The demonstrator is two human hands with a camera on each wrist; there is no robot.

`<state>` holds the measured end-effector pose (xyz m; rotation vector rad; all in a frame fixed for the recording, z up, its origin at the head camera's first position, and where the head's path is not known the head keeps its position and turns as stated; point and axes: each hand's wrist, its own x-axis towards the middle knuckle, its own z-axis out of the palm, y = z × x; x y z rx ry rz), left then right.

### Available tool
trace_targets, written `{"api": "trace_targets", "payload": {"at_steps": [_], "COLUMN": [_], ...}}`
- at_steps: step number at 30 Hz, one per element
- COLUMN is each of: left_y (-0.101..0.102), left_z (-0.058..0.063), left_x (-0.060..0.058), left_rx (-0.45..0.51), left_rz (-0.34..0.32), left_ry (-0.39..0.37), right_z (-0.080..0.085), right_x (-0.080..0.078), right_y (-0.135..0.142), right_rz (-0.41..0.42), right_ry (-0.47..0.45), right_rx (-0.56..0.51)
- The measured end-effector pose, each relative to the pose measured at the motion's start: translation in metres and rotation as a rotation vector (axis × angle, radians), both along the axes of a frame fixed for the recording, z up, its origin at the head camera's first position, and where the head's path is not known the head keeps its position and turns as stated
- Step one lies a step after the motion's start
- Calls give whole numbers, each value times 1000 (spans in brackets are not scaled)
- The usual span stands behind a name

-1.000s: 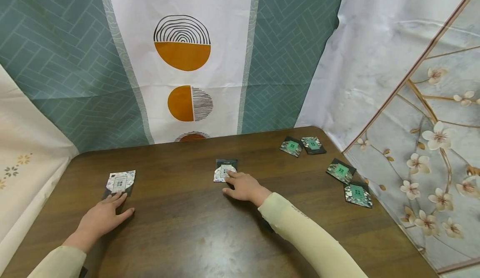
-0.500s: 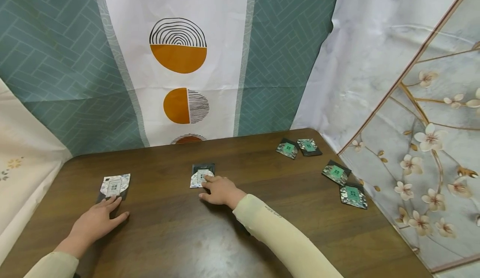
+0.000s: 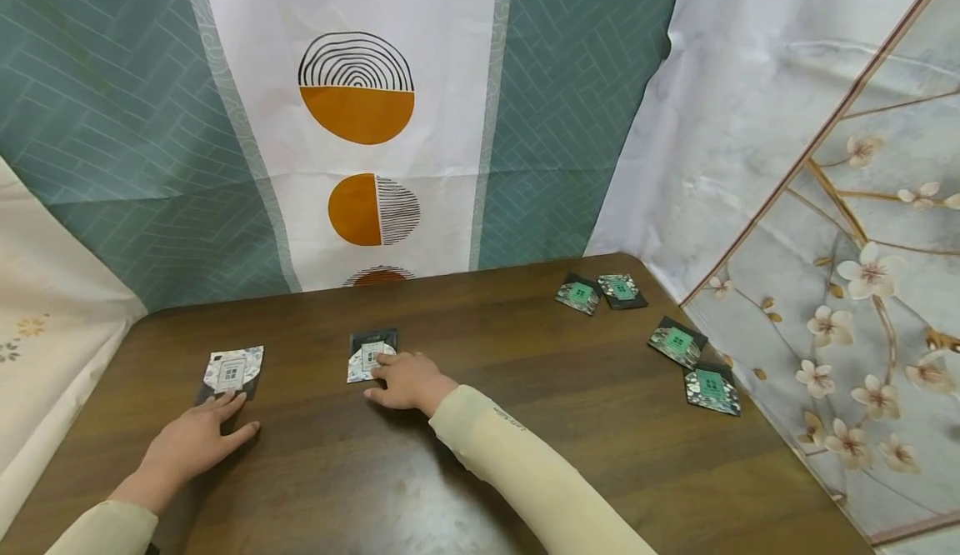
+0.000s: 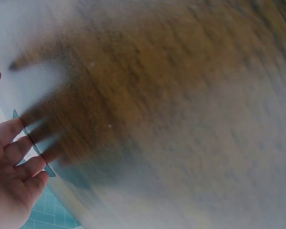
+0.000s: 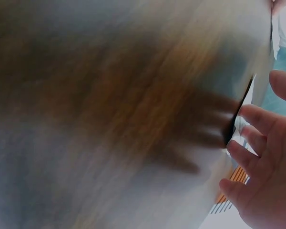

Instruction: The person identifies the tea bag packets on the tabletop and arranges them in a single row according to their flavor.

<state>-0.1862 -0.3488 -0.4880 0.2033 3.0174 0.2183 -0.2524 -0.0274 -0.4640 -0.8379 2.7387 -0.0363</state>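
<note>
A black-and-white packet (image 3: 231, 369) with a framed label lies flat at the left of the table. On its near edge rest the fingers of my left hand (image 3: 185, 447), thumb spread to the side. A second packet of the same look (image 3: 367, 357) lies toward the table's middle. My right hand (image 3: 408, 382) touches its right part with the fingertips, hiding a little of it. In the right wrist view, fingertips of the right hand (image 5: 267, 157) press on the packet's edge. The left wrist view has the left hand's fingertips (image 4: 39, 163) at its packet's edge.
Two green-and-black packets (image 3: 579, 293) (image 3: 622, 291) lie at the back right of the brown table (image 3: 480, 330). Two more, one green-labelled packet (image 3: 678, 341) and another packet (image 3: 712, 388), lie near the right edge. Patterned cloths (image 3: 540, 122) hang behind.
The right hand has slid the middle packet leftward across the table, toward the left packet. The left hand and its packet stay in place; the head view shifted slightly.
</note>
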Motion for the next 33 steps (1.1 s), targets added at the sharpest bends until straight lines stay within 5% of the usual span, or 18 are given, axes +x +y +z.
{"api": "trace_targets", "payload": {"at_steps": [12, 33], "left_y": [6, 1], "left_z": [2, 3], "left_x": [-4, 1], "left_rx": [-4, 1], "left_rz": [-1, -3], "left_ry": [-37, -1], "right_z": [-3, 0], "right_x": [1, 12], "right_y": [-4, -82], "right_rz": [10, 11], "right_ry": [11, 10], "right_rx": [17, 67]}}
